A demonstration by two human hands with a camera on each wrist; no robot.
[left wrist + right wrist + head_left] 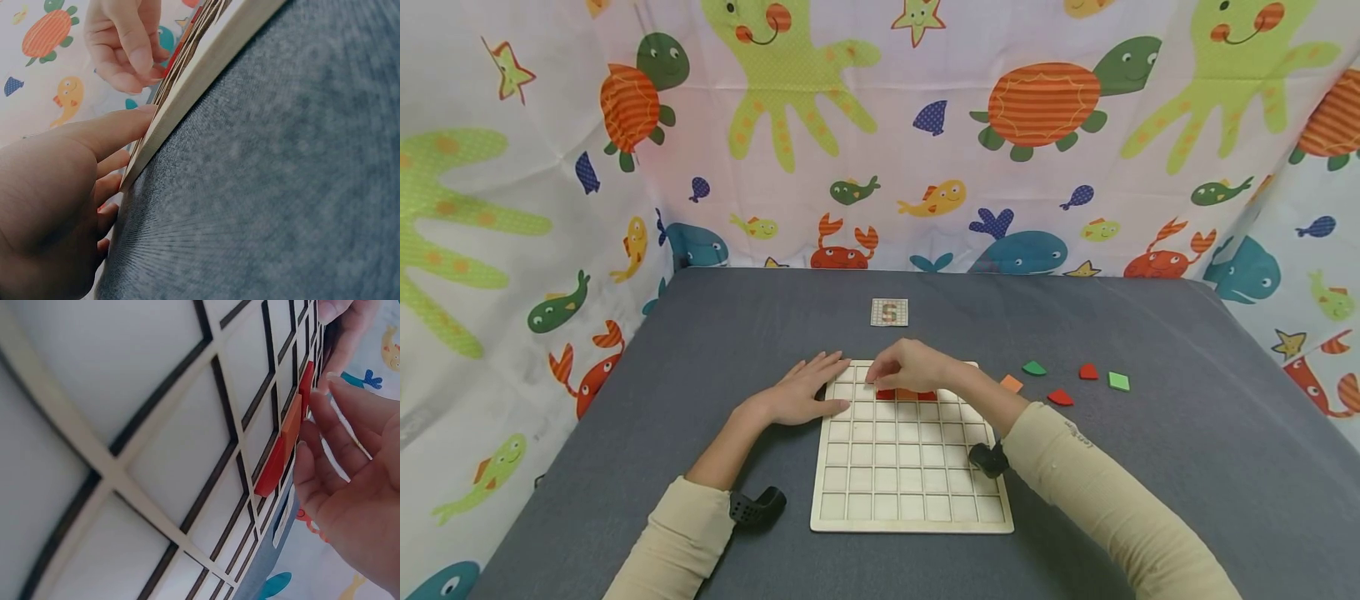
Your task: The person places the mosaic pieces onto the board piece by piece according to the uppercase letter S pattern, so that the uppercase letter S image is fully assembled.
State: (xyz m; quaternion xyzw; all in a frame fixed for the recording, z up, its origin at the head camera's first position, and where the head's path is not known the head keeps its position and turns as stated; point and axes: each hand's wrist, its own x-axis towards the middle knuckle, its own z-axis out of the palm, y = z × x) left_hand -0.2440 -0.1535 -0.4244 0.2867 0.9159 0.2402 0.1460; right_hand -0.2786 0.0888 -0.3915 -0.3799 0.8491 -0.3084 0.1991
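Note:
My left hand (797, 392) rests at the upper left corner of a square wooden grid board (910, 504). Its fingers are fairly straight, and the thumb (128, 128) lies on the board's edge. My right hand (912, 364) is over the board's far rows, fingers bent loosely down beside the left red piece (306, 387). No piece shows between its fingertips in the left wrist view. An orange piece (291, 428) and another red piece (270, 472) sit in the same row, partly hidden by the hand in the head view.
A small pattern card (889, 312) lies beyond the board. Right of it are an orange piece (1011, 383), a green piece (1034, 367), two red pieces (1060, 397) and a light green square (1118, 381). A printed curtain (880, 217) borders the grey table (760, 308).

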